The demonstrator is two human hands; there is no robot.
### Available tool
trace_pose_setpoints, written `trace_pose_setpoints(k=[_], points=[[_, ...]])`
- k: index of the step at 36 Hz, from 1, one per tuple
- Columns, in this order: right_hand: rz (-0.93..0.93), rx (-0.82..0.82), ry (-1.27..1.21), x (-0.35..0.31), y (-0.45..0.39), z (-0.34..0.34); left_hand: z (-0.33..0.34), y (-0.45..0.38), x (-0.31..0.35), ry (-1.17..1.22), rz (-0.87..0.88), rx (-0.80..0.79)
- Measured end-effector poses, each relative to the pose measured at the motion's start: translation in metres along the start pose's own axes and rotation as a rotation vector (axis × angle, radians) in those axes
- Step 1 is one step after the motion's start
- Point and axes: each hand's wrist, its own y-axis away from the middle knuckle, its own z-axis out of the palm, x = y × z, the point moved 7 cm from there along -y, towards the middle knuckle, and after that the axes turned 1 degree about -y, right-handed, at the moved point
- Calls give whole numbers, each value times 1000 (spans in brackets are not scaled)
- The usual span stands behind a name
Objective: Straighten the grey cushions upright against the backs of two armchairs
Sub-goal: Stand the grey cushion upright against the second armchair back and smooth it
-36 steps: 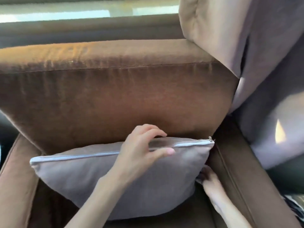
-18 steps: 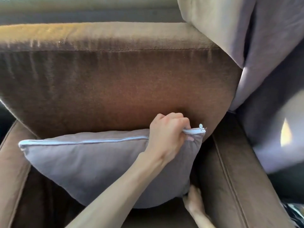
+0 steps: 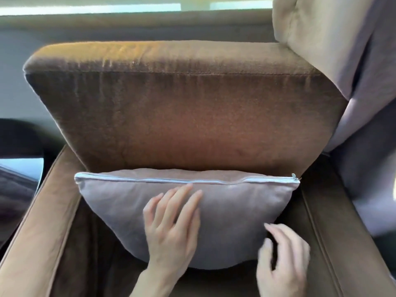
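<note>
One grey cushion (image 3: 225, 202), zip up, stands under flat left hand (image 3: 171, 228); right hand (image 3: 282, 260) spread.

a grey cushion (image 3: 231, 202) stands upright on the seat of a brown velvet armchair (image 3: 182, 116), leaning against its backrest, white zipper edge uppermost and level, the zipper pull at its right corner, lower edge bulging round.

Grey curtain (image 3: 351, 61) hangs top right, draped past the chair's right side. Bright window strip (image 3: 107, 7) along top edge, blurred. Dark rounded object (image 3: 19, 138) far left, unclear. Purple-brown fabric (image 3: 15, 189) below it.
</note>
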Motion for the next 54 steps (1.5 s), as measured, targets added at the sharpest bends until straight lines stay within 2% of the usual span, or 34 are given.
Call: trace_pose_setpoints(k=[2,5,8,12,15,19,23,27,30,34,36,39,45,48,51,54], points=[[-264,-39,-17,-54,-3,10,-2,23,-14,-56,-8,-10],[-466,-219,-37,-110,8,50,12,42,-36,-131,-17,-121],[-487,-431,133,-121,14,98,34,44,-66,-230,39,-276],[-517,-508,311,-100,-3,131,46,25,-106,-367,144,-332],[-533,-496,375,-75,-18,134,45,12,-127,-423,172,-294],[-412,-437,451,-33,-44,119,35,-1,-152,-439,132,-267],[-338,-451,488,-10,-52,103,28,0,-149,-452,129,-279],[-294,-345,442,-26,-41,88,13,9,-137,-400,31,-189],[-274,-217,234,-54,-17,76,1,28,-114,-251,33,-70],[-454,-305,12,-114,45,88,13,67,-66,-60,137,-112],[-487,-374,49,-124,61,105,27,76,-61,-78,123,-160],[-480,-426,225,-105,51,128,43,76,-79,-178,129,-207],[-497,-317,385,-45,-2,126,40,57,-151,-407,208,-185],[-429,-290,426,-12,-17,110,29,55,-170,-438,271,-187],[-383,-325,436,-3,-19,96,17,54,-165,-433,236,-184],[-325,-286,390,-17,-9,82,7,62,-144,-360,119,-156]])
